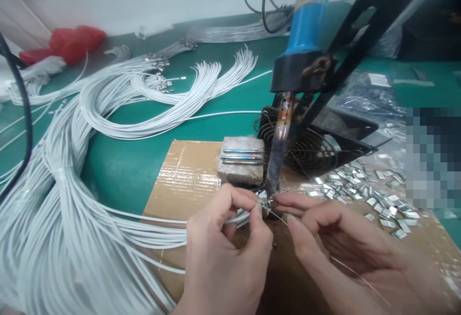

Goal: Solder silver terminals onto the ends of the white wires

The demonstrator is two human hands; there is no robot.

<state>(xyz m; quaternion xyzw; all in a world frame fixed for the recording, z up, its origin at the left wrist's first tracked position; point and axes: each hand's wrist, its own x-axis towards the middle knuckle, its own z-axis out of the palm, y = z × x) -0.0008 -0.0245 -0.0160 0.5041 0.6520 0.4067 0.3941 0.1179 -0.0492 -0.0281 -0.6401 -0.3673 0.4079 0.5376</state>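
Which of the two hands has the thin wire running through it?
The right hand: the thin wire shows on both sides of it, whereas white cables reach the left hand.

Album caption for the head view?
Bare left hand and right hand, thin silvery wire in the right, below a blue-handled soldering iron, near white cables.

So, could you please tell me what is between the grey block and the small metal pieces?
In the head view, the iron stands beside the block; then come cardboard and the fan's lower edge, before the pieces.
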